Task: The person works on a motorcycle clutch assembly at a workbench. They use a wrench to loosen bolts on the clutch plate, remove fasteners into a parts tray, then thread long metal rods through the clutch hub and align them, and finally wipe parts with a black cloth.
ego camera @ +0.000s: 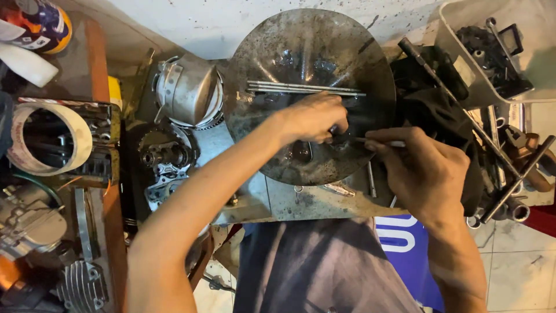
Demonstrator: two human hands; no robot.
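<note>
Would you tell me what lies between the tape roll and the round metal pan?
In the head view, a silvery engine cover and a geared part lie between the tape roll and the pan.

2 hands (315, 119) (423, 168), 1 round metal pan (289, 52), 1 tape roll (49, 139), 1 white plastic bin (463, 35), approx. 3 long rods (301, 88).

Your open room is the pan's (272, 52) bare far half, beyond the rods (301, 88). At the bench's left edge the cover (188, 87) and gears (165, 155) crowd you; at its right edge black parts (440, 110), a bin (492, 52) and tubes (515, 179) block passage.
</note>
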